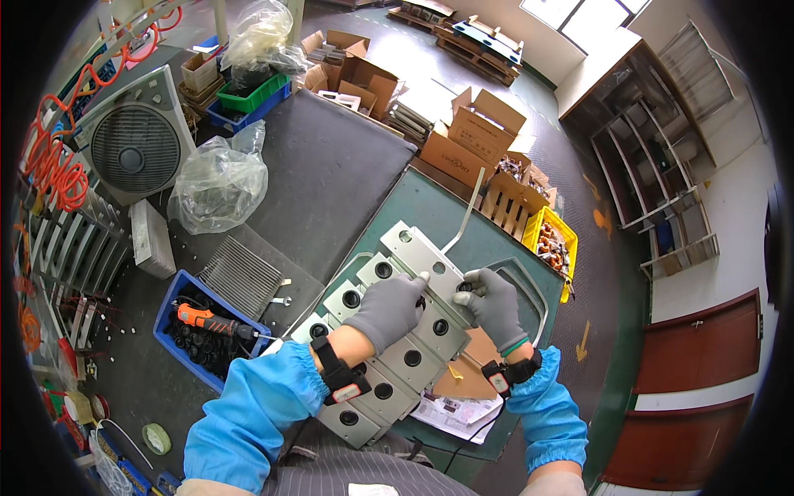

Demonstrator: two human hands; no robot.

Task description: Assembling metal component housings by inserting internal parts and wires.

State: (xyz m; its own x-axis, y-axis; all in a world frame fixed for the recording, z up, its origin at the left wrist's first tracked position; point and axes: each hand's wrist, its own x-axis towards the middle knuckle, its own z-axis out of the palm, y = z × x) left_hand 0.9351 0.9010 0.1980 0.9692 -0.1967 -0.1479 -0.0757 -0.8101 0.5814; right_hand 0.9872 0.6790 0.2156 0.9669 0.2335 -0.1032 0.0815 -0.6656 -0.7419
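Long grey metal panel (pixel 389 364) with round black-grommeted holes, lying diagonally on the green workbench (pixel 430 207). Left hand (pixel 387 310), gloved, rests palm-down and loosely spread on the panel, gripping nothing. Right hand (pixel 494 307) pinches a small black grommet (pixel 465 288) at the panel's edge. The sheet looks stiff, fairly light, sharp-edged; best held by its long edges. Beyond: blue bin (pixel 178 285) with orange screwdriver (pixel 207 319), grey fan (pixel 136 149).

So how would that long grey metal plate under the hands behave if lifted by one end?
The plate looks like rigid sheet metal, so probably stiff, maybe slightly springy. Its length suggests awkward weight. The left hand and right hand wear gloves, likely helping with smooth, sharp edges.
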